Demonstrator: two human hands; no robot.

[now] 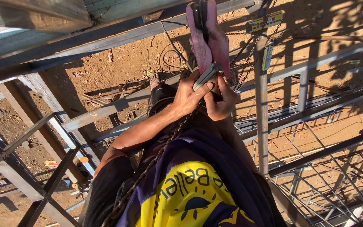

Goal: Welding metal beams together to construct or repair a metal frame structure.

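- Bare brown ground [122,63] is lying far below a grid of steel beams [106,110].
- Left hand [188,97] is closing round a bundle of flat metal strips [206,76], probably steadying it under the pink hook [209,40].
- Right hand [220,102] is curling tight just beside, pinching the bundle's lower end.
- Chain [156,157] is crossing the lap; an upright post [261,101] is crowding the right side.

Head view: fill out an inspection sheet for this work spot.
Surface: bare dirt ground far below a steel frame.
Job's things: flat grey metal piece under a pink hoist; chain across the lap.
Clutter: scrap and small items on the dirt.
Grippers: left hand and right hand both grip the metal piece.
Cables: wire loops on the ground.
Surroundings: steel beams, lattice trusses.
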